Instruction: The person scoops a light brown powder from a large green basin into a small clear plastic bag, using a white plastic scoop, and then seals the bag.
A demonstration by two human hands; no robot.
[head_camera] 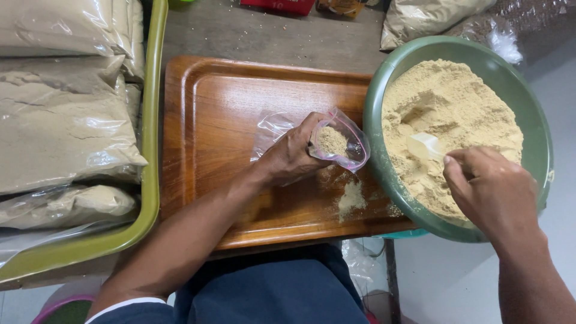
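Nearest to the camera is the person's lap in dark blue cloth, and above it the wooden tray [240, 150] rests on the worktop [270, 33]; a little spilled powder [351, 197] lies on the tray's near right part. The left hand [288, 157] has its grip closed around a small clear bag [339, 143], holding its mouth open and turned up, close beside the bowl's rim, probably so powder falls in without much loss; some powder is already inside. The right hand [495, 192] grips the handle of a white scoop [425, 146], its head pressed in the tan powder of the green bowl [384, 90]. Further left, filled plastic packs [60, 120] lie stacked in a green tray [153, 120]; more bags [420, 18] lie beyond the bowl.
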